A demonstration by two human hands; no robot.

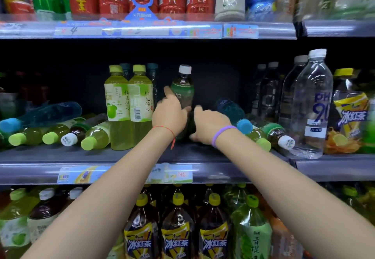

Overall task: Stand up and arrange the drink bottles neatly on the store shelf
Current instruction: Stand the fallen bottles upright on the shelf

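Hands met at the middle shelf [142, 155], around a dark-liquid plastic bottle with a green label and white cap [183, 88] that stood upright in the gap right of two standing yellow-green tea bottles with pale labels [129, 106]. The left hand [169, 114] lay against that bottle's left side, thumb curled to its front and forefinger lifted free; it seemed to be gripping, though the far fingers were hidden. The right hand [210, 125] curved toward the bottle's lower right flank, fingers bent as if round it or a second dark bottle just in front; which one could not be told, since blur and shadow hid the contact.

Left of the standing pair, several bottles lay on their sides with caps toward the aisle: a blue one [43, 114], green-capped yellow ones [26, 137] and a white-capped dark one [77, 134]. More toppled bottles [261, 135] lay at the right, beside tall clear water bottles [310, 104].

By my judgement, a full bottle of this kind would be moderately heavy and fairly stiff, with a smooth label film that could slip. The waist below the shoulder looked the best place to grip, with the base set flat before release. The fallen round ones would likely roll, so each wanted a firm wrap at mid-body.
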